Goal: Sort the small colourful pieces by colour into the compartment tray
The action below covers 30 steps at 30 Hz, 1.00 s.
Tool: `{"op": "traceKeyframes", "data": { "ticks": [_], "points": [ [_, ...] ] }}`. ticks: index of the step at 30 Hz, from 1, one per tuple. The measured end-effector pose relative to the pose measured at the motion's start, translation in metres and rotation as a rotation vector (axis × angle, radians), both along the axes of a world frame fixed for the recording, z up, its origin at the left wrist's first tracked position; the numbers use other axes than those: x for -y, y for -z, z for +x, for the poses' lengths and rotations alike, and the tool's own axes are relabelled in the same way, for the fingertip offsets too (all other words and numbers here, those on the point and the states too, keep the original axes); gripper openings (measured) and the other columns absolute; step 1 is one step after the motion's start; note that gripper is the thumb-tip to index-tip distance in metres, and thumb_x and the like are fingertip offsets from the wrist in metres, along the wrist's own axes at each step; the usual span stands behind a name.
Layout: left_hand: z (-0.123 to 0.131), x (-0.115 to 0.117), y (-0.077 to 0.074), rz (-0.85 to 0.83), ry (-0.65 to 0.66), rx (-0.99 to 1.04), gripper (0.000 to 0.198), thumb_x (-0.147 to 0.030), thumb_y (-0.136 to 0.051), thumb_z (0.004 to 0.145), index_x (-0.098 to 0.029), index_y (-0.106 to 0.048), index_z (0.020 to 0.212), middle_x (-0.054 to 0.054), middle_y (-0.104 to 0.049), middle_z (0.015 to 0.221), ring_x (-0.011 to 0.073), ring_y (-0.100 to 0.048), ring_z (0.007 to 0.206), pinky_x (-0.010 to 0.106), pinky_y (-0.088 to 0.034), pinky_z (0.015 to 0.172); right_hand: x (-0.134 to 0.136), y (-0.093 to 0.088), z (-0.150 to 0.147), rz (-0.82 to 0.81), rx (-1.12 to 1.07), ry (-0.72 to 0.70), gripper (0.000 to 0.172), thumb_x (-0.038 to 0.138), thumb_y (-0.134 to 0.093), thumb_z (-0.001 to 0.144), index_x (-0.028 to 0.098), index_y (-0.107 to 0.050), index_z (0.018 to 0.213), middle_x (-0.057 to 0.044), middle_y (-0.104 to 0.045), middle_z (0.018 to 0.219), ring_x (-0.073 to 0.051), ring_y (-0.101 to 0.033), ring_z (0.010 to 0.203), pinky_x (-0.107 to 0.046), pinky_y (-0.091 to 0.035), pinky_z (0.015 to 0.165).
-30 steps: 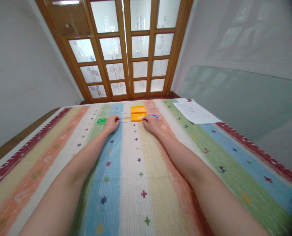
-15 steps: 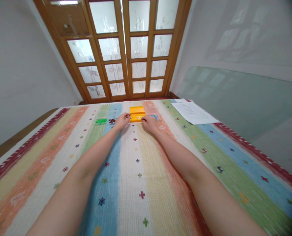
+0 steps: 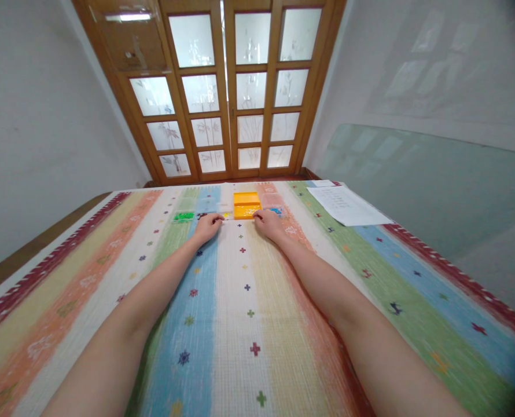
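An orange open case [image 3: 247, 198] lies at the far middle of the table, with small pale pieces in its near half. My right hand [image 3: 268, 225] is closed at the case's near right corner; what its fingers pinch is too small to make out. Left of the case, my left hand [image 3: 208, 227] is closed beside some yellow pieces [image 3: 227, 215], its fingertips together and their contents unclear. Dark pieces [image 3: 201, 215] are partly hidden behind it. Green pieces [image 3: 183, 216] sit in a clear box farther left. Blue pieces [image 3: 275, 212] show just beyond my right hand.
A striped cloth [image 3: 235, 324] covers the table. Printed white sheets [image 3: 348, 204] lie at the far right. Beyond the table stand wooden glazed doors [image 3: 249, 92], and a glass panel [image 3: 414, 174] leans by the right wall.
My left hand has moved left, away from the orange case, and the yellow pieces now show. My right hand stays at the case's right corner. The whole view has shifted slightly.
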<state>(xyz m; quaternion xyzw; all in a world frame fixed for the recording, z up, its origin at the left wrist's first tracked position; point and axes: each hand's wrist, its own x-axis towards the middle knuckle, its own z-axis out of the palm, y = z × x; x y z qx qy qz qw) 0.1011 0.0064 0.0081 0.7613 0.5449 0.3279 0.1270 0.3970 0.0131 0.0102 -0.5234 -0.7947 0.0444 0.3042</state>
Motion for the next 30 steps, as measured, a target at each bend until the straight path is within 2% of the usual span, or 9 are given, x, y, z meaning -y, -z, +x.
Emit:
{"op": "traceKeyframes", "data": {
  "ticks": [5, 11, 17, 19, 21, 23, 25, 28, 30],
  "points": [
    [-0.013, 0.008, 0.008, 0.066, 0.011, -0.122, 0.029, -0.025, -0.053, 0.096, -0.021, -0.08, 0.107, 0.008, -0.079, 0.111, 0.0272, -0.068, 0.108, 0.042, -0.051, 0.103, 0.006, -0.004, -0.002, -0.022, 0.059, -0.006, 0.028, 0.018, -0.052, 0.099, 0.018, -0.077, 0.111, -0.01, -0.077, 0.112, -0.023, -0.066, 0.103, -0.031, -0.046, 0.089],
    [-0.011, 0.011, 0.007, 0.117, 0.066, -0.254, 0.029, -0.026, -0.051, 0.098, -0.02, -0.08, 0.103, 0.01, -0.074, 0.107, 0.0268, -0.065, 0.107, 0.042, -0.05, 0.101, 0.016, -0.007, -0.01, 0.038, 0.256, -0.085, 0.024, 0.023, -0.052, 0.104, 0.018, -0.075, 0.106, -0.012, -0.074, 0.108, -0.024, -0.061, 0.104, -0.032, -0.043, 0.095],
    [-0.004, 0.024, 0.004, 0.127, 0.111, -0.321, 0.029, -0.032, -0.058, 0.096, -0.022, -0.077, 0.115, 0.012, -0.069, 0.119, 0.0284, -0.062, 0.113, 0.044, -0.048, 0.105, 0.02, -0.006, -0.011, 0.042, 0.277, -0.077, 0.024, 0.023, -0.051, 0.104, 0.018, -0.074, 0.106, -0.012, -0.072, 0.108, -0.024, -0.06, 0.105, -0.034, -0.044, 0.097],
    [-0.005, 0.028, 0.004, 0.124, 0.12, -0.321, 0.03, -0.035, -0.059, 0.096, -0.022, -0.075, 0.118, 0.012, -0.067, 0.123, 0.0291, -0.061, 0.116, 0.045, -0.048, 0.107, 0.021, -0.008, -0.011, 0.051, 0.28, -0.067, 0.024, 0.022, -0.051, 0.103, 0.018, -0.074, 0.108, -0.013, -0.071, 0.113, -0.025, -0.06, 0.109, -0.036, -0.045, 0.101],
    [-0.006, 0.03, 0.004, 0.114, 0.143, -0.31, 0.032, -0.036, -0.06, 0.096, -0.022, -0.075, 0.121, 0.012, -0.066, 0.126, 0.0291, -0.06, 0.119, 0.046, -0.047, 0.109, 0.021, -0.012, -0.009, 0.091, 0.291, -0.047, 0.026, 0.021, -0.052, 0.101, 0.02, -0.073, 0.116, -0.014, -0.067, 0.128, -0.028, -0.057, 0.121, -0.041, -0.044, 0.108],
    [-0.008, 0.03, 0.005, 0.096, 0.169, -0.297, 0.032, -0.036, -0.06, 0.096, -0.023, -0.074, 0.121, 0.012, -0.066, 0.128, 0.0287, -0.06, 0.121, 0.045, -0.046, 0.111, 0.016, -0.02, -0.004, 0.146, 0.296, -0.01, 0.034, 0.02, -0.054, 0.098, 0.021, -0.069, 0.129, -0.015, -0.059, 0.146, -0.031, -0.049, 0.135, -0.048, -0.039, 0.115],
    [-0.009, 0.03, 0.006, 0.085, 0.183, -0.292, 0.033, -0.036, -0.061, 0.095, -0.022, -0.074, 0.122, 0.012, -0.066, 0.129, 0.0284, -0.059, 0.122, 0.045, -0.046, 0.111, 0.005, -0.03, 0.004, 0.182, 0.27, 0.063, 0.042, 0.022, -0.053, 0.099, 0.02, -0.063, 0.14, -0.016, -0.052, 0.155, -0.033, -0.041, 0.144, -0.051, -0.035, 0.119],
    [-0.009, 0.029, 0.006, 0.081, 0.19, -0.288, 0.032, -0.036, -0.062, 0.095, -0.022, -0.074, 0.122, 0.012, -0.065, 0.131, 0.0279, -0.06, 0.123, 0.044, -0.046, 0.112, -0.02, -0.044, 0.021, 0.184, 0.203, 0.2, 0.048, 0.025, -0.05, 0.101, 0.017, -0.056, 0.149, -0.018, -0.048, 0.158, -0.034, -0.04, 0.145, -0.052, -0.034, 0.12],
    [-0.008, 0.029, 0.006, 0.081, 0.195, -0.282, 0.032, -0.037, -0.062, 0.095, -0.022, -0.074, 0.121, 0.012, -0.065, 0.132, 0.0277, -0.06, 0.123, 0.044, -0.046, 0.112, -0.035, -0.05, 0.032, 0.159, 0.216, 0.226, 0.049, 0.026, -0.048, 0.103, 0.016, -0.057, 0.15, -0.019, -0.05, 0.156, -0.035, -0.043, 0.144, -0.051, -0.034, 0.12]
  ]
}}
